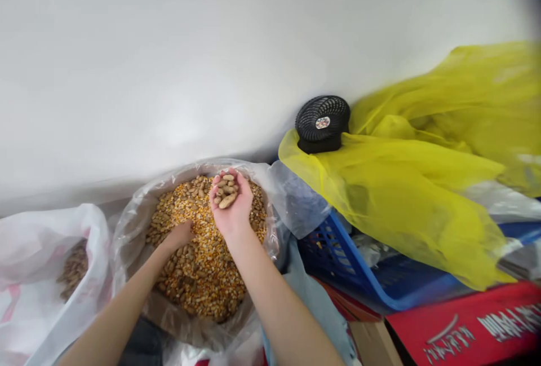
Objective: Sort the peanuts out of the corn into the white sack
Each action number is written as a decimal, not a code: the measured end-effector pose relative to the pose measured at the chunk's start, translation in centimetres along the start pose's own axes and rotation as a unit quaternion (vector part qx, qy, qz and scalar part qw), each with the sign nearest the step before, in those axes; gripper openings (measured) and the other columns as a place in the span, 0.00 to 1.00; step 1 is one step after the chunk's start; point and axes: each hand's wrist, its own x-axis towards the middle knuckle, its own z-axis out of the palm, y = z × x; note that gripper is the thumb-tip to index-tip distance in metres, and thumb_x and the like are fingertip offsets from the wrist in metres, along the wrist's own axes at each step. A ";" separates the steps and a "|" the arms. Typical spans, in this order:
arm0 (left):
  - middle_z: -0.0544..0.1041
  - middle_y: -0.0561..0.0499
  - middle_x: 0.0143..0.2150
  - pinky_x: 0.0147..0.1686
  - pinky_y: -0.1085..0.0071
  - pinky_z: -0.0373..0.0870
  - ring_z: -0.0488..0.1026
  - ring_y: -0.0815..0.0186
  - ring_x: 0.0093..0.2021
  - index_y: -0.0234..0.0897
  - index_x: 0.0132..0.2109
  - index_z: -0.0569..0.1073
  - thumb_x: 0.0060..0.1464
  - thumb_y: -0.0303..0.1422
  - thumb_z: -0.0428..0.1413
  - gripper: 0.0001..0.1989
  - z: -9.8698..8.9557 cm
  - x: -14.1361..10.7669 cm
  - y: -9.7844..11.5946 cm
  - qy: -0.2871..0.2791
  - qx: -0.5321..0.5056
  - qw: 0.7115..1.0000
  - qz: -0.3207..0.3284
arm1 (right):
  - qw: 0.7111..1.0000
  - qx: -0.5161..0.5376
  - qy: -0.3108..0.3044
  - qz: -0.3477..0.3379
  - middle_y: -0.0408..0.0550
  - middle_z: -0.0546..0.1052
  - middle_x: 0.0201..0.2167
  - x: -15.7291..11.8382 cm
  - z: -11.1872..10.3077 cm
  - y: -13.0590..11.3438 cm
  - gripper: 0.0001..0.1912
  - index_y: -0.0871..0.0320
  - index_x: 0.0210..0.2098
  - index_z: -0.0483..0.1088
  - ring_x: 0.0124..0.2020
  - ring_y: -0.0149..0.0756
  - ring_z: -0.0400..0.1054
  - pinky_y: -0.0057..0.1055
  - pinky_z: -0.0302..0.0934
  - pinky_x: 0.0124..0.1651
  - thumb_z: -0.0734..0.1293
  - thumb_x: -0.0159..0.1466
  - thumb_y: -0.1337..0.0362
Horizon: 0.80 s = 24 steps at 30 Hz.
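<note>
Fan (322,123) on yellow mesh (422,180), blue basket (350,259) partly covered

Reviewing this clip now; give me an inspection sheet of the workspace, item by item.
Surface: no tabletop visible; the hands are over an open clear plastic bag.
Job's things: mixed corn kernels and peanuts in the bag; loose peanuts on the right palm.
Clutter: white bag holding more nuts, left; black fan, yellow plastic, blue basket and red box, right.
Hands: right hand palm up, cupped; left hand reaching into the mix, fingertips hidden.
Cables: nothing seen.
Surroundings: pale, plain wall behind.
</note>
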 end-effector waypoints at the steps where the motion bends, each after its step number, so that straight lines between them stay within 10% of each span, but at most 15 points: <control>1: 0.72 0.47 0.29 0.30 0.71 0.60 0.68 0.61 0.33 0.36 0.30 0.66 0.38 0.28 0.50 0.07 0.0 0.0 0.1 -0.004 -0.004 1.000 -0.003 | 1.000 0.000 -0.001 0.000 0.38 0.71 0.21 0.0 0.0 0.0 0.06 0.57 0.28 0.64 0.23 0.24 0.65 0.20 0.58 0.21 0.57 0.55 0.63; 11: 0.65 0.56 0.17 0.25 0.70 0.64 0.67 0.67 0.22 0.37 0.30 0.64 0.39 0.28 0.51 0.06 -4.7 -1.5 2.5 -0.127 -0.242 0.962 -0.014 | 1.000 0.008 0.015 0.003 0.39 0.71 0.20 -0.1 0.2 -0.1 0.06 0.58 0.27 0.65 0.22 0.25 0.65 0.20 0.58 0.20 0.58 0.54 0.65; 17: 0.72 0.49 0.32 0.38 0.69 0.66 0.70 0.69 0.31 0.38 0.37 0.68 0.41 0.30 0.56 0.12 -10.6 -5.6 6.6 -0.096 -0.577 0.799 0.139 | 1.000 0.001 0.024 0.000 0.40 0.71 0.21 -0.1 0.1 0.0 0.06 0.57 0.27 0.65 0.23 0.25 0.66 0.20 0.59 0.21 0.57 0.55 0.65; 24: 0.72 0.46 0.36 0.35 0.70 0.69 0.71 0.68 0.31 0.36 0.36 0.70 0.42 0.23 0.53 0.10 -11.9 -7.0 7.1 -0.093 -0.696 0.696 0.153 | 1.000 -0.009 0.003 -0.009 0.38 0.71 0.20 0.1 -0.4 -0.2 0.05 0.57 0.27 0.65 0.23 0.25 0.66 0.20 0.59 0.21 0.58 0.55 0.66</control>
